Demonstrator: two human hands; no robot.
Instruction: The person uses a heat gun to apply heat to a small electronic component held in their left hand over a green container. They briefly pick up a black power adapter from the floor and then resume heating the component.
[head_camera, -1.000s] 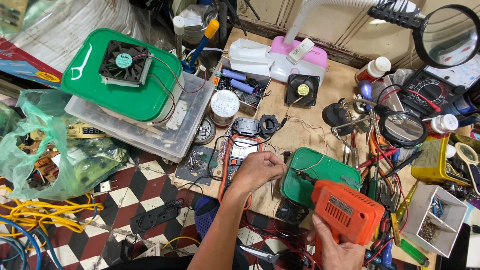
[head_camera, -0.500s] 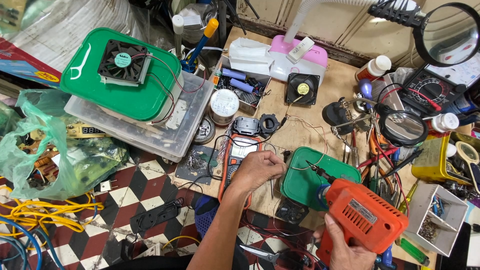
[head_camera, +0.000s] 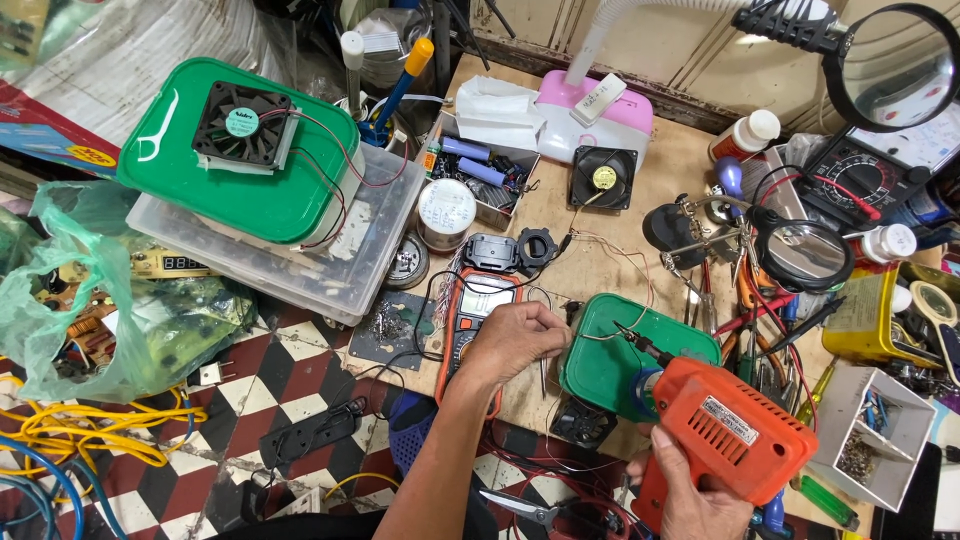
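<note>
**Drilling into a green lid at a crowded workbench**

Gripping an orange electric drill (head_camera: 735, 440) by its handle, the right hand (head_camera: 690, 495) is closed around the grip at the near edge of the bench, just right of the green plastic lid (head_camera: 610, 365). The drill's bit points left and away, its tip over the lid's far part. The left hand (head_camera: 510, 340) sits just left of the lid, fingers curled and pinched narrow at a thin wire end beside the lid's rim, resting partly over an orange multimeter (head_camera: 475, 310). Scissors (head_camera: 525, 508) lie nearer than the lid, below the bench edge. Beyond the lid stands a small black fan (head_camera: 603, 178), and farther back a pink lamp base (head_camera: 595, 115). Far left of the lid, a larger green lid with a fan (head_camera: 240, 150) tops a clear box.
</note>
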